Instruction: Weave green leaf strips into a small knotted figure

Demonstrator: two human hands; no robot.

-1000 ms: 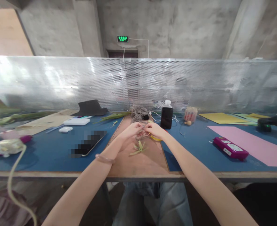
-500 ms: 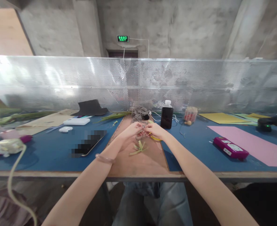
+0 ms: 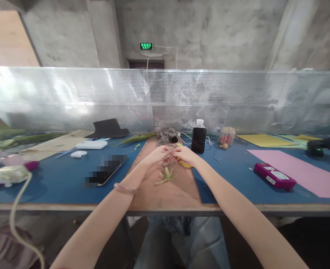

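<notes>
My left hand (image 3: 159, 154) and my right hand (image 3: 184, 154) meet above the middle of the table, fingertips pinched close together. Between and below them run thin strands of grey cord (image 3: 167, 163), held in the fingers; the exact grip is too small to make out. Just behind my hands lies a tangled heap of the same grey cord (image 3: 166, 135). A yellow strand (image 3: 185, 164) curves out under my right hand. Nearer to me, a small bunch of pale green leaf strips (image 3: 167, 175) rests on the brown board (image 3: 165, 198).
A dark bottle with a white cap (image 3: 199, 140) stands right of my hands, near a clear jar (image 3: 227, 136). A phone (image 3: 106, 172) lies to the left. A purple case (image 3: 274, 176) and pink paper (image 3: 310, 172) are at right. A perforated metal screen (image 3: 223, 89) closes the back.
</notes>
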